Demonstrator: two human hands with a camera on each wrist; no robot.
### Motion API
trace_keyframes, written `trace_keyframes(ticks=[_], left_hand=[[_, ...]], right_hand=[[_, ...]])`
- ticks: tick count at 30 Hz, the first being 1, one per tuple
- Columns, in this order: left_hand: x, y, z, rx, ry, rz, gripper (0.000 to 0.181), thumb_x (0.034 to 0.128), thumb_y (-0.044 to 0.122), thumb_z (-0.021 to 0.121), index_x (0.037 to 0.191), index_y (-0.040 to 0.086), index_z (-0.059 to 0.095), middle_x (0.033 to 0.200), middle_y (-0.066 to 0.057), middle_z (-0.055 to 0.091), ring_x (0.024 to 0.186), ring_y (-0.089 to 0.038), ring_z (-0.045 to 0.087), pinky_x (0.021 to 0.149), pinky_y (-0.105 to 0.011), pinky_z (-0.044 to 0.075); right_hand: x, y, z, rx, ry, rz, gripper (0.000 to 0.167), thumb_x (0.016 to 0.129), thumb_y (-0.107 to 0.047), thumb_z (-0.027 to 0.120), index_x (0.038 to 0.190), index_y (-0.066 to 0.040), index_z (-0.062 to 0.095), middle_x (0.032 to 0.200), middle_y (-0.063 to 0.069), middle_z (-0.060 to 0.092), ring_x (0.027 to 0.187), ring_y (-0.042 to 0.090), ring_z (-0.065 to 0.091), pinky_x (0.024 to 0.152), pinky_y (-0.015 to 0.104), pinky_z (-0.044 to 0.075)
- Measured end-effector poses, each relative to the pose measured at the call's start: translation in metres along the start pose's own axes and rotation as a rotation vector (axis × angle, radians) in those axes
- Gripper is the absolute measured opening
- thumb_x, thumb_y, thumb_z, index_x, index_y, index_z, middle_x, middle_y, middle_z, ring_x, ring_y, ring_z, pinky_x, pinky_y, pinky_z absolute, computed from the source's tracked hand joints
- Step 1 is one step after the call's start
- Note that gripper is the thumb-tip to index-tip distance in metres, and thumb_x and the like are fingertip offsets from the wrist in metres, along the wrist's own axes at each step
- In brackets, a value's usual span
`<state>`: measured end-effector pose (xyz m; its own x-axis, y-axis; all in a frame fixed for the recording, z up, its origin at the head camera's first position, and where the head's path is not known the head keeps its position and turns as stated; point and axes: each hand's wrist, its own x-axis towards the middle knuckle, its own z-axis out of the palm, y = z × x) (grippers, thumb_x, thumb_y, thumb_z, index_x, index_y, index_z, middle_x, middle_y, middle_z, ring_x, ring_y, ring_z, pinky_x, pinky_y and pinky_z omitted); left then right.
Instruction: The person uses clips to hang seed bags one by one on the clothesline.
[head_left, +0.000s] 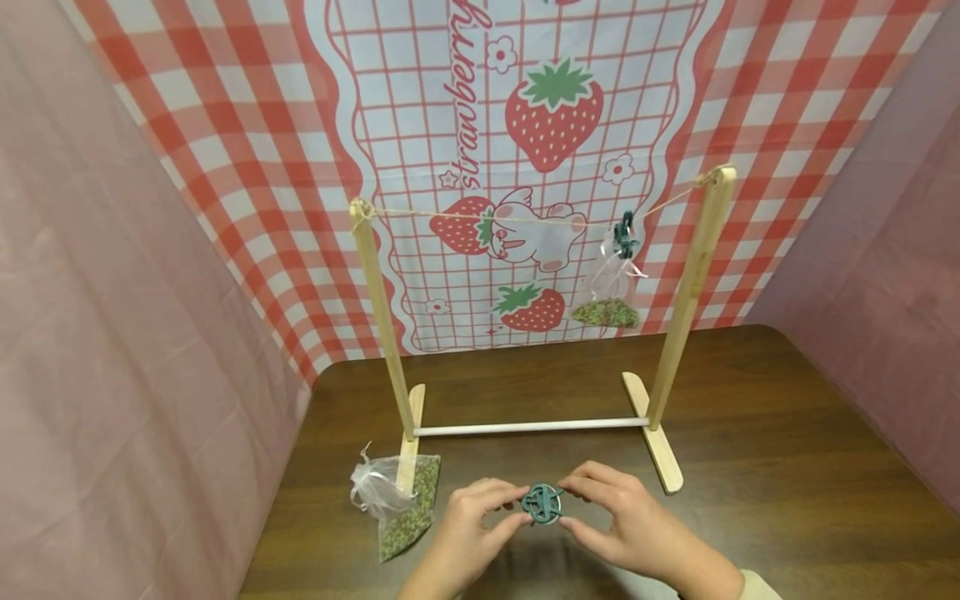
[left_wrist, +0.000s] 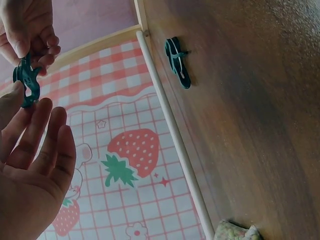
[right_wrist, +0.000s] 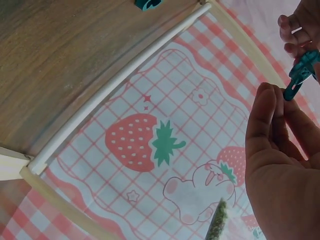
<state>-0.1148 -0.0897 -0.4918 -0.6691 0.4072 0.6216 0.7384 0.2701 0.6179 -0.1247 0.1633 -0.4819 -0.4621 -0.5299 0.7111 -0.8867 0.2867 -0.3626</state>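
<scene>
In front of the rack, both hands pinch a dark green clothespin (head_left: 542,503). My left hand (head_left: 472,527) has thumb and fingertips on its left side, and my right hand (head_left: 626,525) grips the opposite side. A second green clothespin (left_wrist: 177,62) lies on the table in the left wrist view; the head view does not show it. On the string (head_left: 480,215) hangs a sheer drawstring sachet (head_left: 606,292) with green dried filling, held by another green clothespin (head_left: 624,235). To the left of the hands, a similar sachet (head_left: 408,504) lies over the rack's left foot.
The wooden rack has a left post (head_left: 384,325), a right post (head_left: 692,300) and a white crossbar (head_left: 531,427) low between them. It stands on a brown wooden table (head_left: 757,433). A strawberry-print cloth (head_left: 555,117) hangs behind, with pink curtains (head_left: 135,333) at the sides.
</scene>
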Motion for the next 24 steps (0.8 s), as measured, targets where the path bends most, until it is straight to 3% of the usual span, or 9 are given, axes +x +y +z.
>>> trace_keyframes(ticks=[12,20,24], left_hand=[[0.0,0.0007,-0.0032,0.039,-0.026,0.035,0.025,0.0854,0.007,0.082,0.109,0.002,0.077,0.101,-0.002,0.074,0.091,-0.012,0.068,0.082,-0.022,0.053],[-0.0034,0.0,-0.0049,0.04,-0.1,-0.038,0.031,0.085,0.008,0.083,0.114,0.002,0.075,0.106,-0.003,0.073,0.095,-0.011,0.067,0.082,-0.025,0.055],[-0.0047,0.0016,-0.0085,0.028,-0.141,-0.082,0.032,0.0875,0.009,0.081,0.117,0.001,0.073,0.108,-0.004,0.072,0.092,-0.009,0.065,0.077,-0.025,0.056]], right_hand=[[-0.001,-0.0025,-0.0019,0.006,-0.037,-0.012,0.033,0.083,-0.008,0.085,0.112,-0.007,0.069,0.106,-0.005,0.063,0.088,0.006,0.062,0.075,0.019,0.052],[0.0008,-0.0035,-0.0023,0.022,-0.065,-0.025,0.019,0.09,-0.008,0.079,0.107,-0.007,0.071,0.101,-0.002,0.065,0.085,0.007,0.065,0.072,0.017,0.053],[-0.0001,-0.0044,-0.002,0.046,-0.085,0.013,0.014,0.094,-0.012,0.075,0.107,-0.008,0.072,0.101,-0.003,0.066,0.083,0.004,0.063,0.07,0.014,0.052]])
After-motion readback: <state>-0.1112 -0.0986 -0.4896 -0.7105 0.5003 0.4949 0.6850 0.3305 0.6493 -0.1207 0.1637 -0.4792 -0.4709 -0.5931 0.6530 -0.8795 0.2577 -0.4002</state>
